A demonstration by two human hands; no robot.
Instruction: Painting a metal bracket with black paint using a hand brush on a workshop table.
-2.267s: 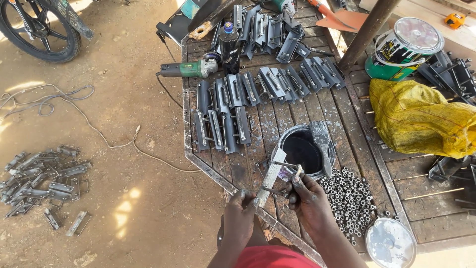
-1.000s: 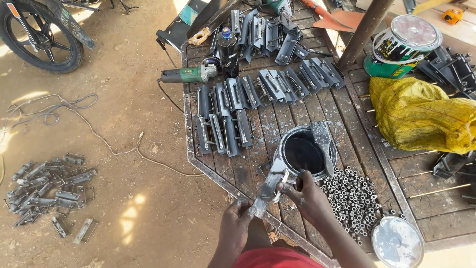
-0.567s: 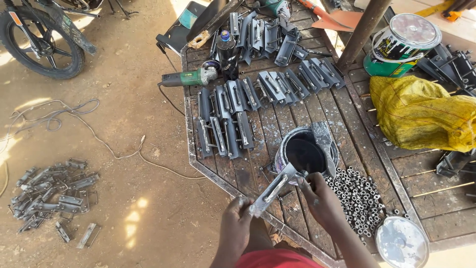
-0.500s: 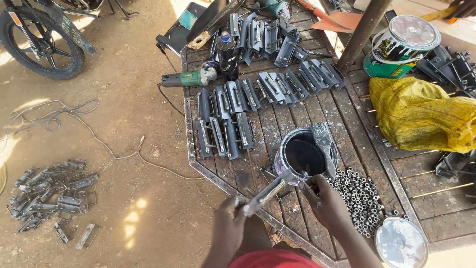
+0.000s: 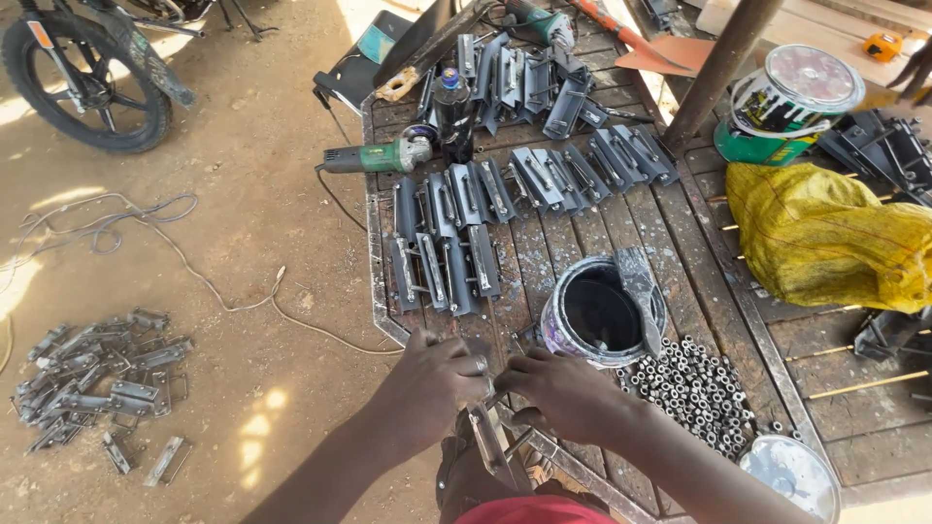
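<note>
Metal latch (image 5: 488,434) held in both hands at the near edge of the bench (image 5: 544,252), just in front of the body. Half a second ago it was raised beside the paint can (image 5: 602,315), its far end up near the rim; now it is drawn back and lowered toward the lap. That reads as the piece being taken off the can and brought in close for handling.

Long axis runs roughly away from the body, near end low, far end tucked between the hands and tilted slightly left.

Left hand (image 5: 435,383) closed over the upper end, grip tight on the metal. Right hand (image 5: 563,393) also wrapped on it from the right, fingers curled.

Around: brush (image 5: 643,291) resting across the can; heap of small nuts (image 5: 694,388) just right of it; rows of painted latches (image 5: 447,247) beyond; green grinder (image 5: 374,155) farther off; bare latches piled on the ground (image 5: 97,369).
</note>
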